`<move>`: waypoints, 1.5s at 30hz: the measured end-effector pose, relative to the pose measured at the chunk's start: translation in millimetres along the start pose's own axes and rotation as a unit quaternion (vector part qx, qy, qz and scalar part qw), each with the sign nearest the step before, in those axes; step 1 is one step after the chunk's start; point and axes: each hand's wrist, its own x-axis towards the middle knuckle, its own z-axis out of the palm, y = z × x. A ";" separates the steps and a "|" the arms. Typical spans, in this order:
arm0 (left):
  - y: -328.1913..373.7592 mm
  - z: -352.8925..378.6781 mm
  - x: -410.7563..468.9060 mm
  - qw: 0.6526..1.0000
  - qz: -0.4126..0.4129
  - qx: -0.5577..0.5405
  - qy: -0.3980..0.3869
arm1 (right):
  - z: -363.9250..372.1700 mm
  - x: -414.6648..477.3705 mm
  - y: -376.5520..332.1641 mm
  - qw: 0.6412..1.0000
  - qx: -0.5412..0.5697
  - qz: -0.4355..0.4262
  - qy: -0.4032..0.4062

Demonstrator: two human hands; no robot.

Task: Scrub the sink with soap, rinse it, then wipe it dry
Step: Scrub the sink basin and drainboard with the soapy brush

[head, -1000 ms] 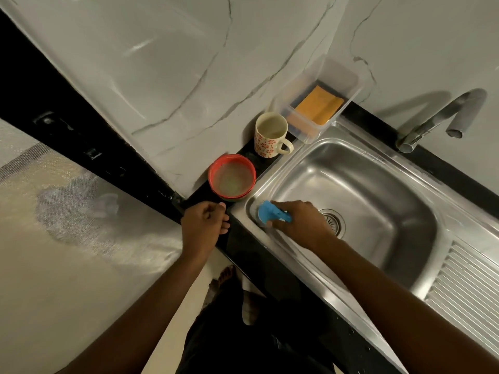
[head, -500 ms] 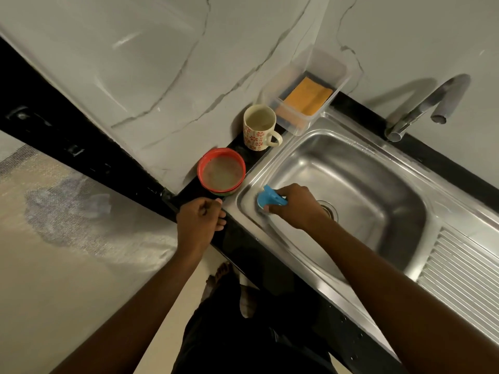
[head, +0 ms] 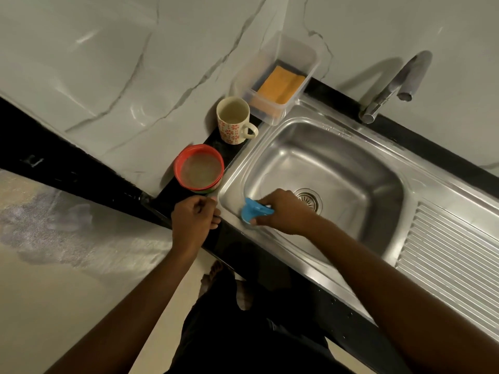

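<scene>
The steel sink (head: 359,168) has a round drain (head: 309,198) in its basin. My right hand (head: 283,211) grips a blue scrubber (head: 252,211) and presses it against the basin's near-left wall, just below the rim. My left hand (head: 193,218) rests on the black counter edge at the sink's left corner, its fingers curled over the edge with nothing else in it. A chrome tap (head: 391,85) stands at the far side, and no water shows at its spout.
A red bowl (head: 198,171) and a floral mug (head: 233,120) stand on the black counter left of the sink. A clear tub (head: 305,60) holding an orange sponge (head: 280,85) sits by the marble wall. The ribbed drainboard (head: 448,252) lies to the right.
My right hand and the blue scrubber have shifted only slightly along the basin's left wall. My left hand stays at the counter edge. The camera has tilted a little.
</scene>
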 end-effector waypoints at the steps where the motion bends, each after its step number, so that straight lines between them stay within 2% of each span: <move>1: 0.9 -0.5 0.7 1.000 0.002 0.007 0.004 | 8.5 6.7 -15.2 0.999 0.027 -0.004 0.021; 5: 2.8 -7.7 5.1 0.999 0.026 0.042 0.018 | 26.7 12.6 -38.1 0.995 0.083 -0.005 0.053; 11: 0.8 -19.6 8.0 0.998 0.034 0.061 0.007 | 0.8 -41.1 20.7 0.998 -0.020 0.038 -0.036; 14: -1.9 -19.5 8.2 0.998 0.026 0.059 0.005 | -5.2 -31.0 3.2 0.996 -0.076 0.022 -0.043; 19: -1.8 -15.8 5.2 0.996 0.026 0.081 -0.001 | 21.3 10.4 -51.1 0.999 0.001 -0.006 0.033; 23: -2.2 -15.2 4.1 0.997 0.033 0.073 0.000 | 28.5 -13.5 -25.8 0.999 0.037 0.013 0.026; 27: -1.9 -13.8 0.3 0.996 0.036 0.071 -0.029 | 3.5 -77.5 38.5 0.997 0.014 0.068 -0.026; 30: -0.2 -8.8 -2.2 0.995 0.042 0.072 -0.055 | -6.8 -101.5 55.9 0.995 0.006 0.090 -0.043; 38: 11.7 12.2 -4.8 0.987 0.078 0.083 -0.117 | 41.2 -39.5 -4.8 0.989 0.099 0.069 0.081; 41: 13.7 15.6 -2.4 0.981 0.093 0.084 -0.148 | 39.3 -70.7 16.1 0.987 0.100 0.099 0.081; 45: 16.7 19.9 -0.7 0.972 0.108 0.088 -0.191 | 15.1 -153.0 73.9 0.979 0.074 0.181 0.054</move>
